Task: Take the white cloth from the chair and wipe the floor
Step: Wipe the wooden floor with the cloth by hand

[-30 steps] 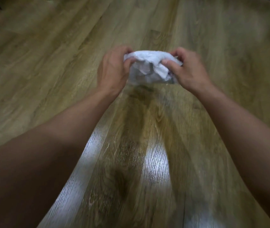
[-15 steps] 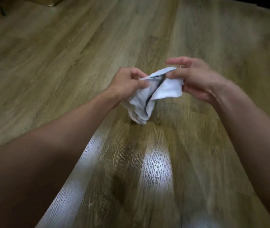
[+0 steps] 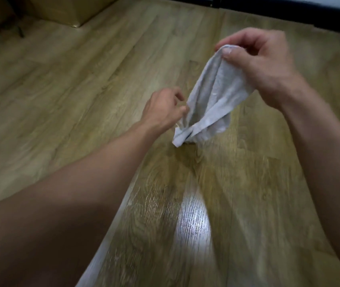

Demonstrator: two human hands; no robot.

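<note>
The white cloth (image 3: 214, 100) hangs stretched between my two hands above the wooden floor (image 3: 82, 90). My right hand (image 3: 262, 65) is raised at the upper right and pinches the cloth's top edge between thumb and fingers. My left hand (image 3: 165, 110) is lower, at centre, with fingers curled on the cloth's lower left edge. The cloth's bottom corner hangs bunched just over the floor. No chair is in view.
A cardboard-coloured box (image 3: 69, 11) stands on the floor at the top left, with thin dark legs (image 3: 18, 27) beside it. A dark baseboard (image 3: 289, 11) runs along the top right. A bright light reflection (image 3: 194, 224) lies on the floor near me.
The cloth was bunched between both hands; now it is drawn out long. My right hand has risen to the upper right with the top edge, while my left hand stays low on the cloth.
</note>
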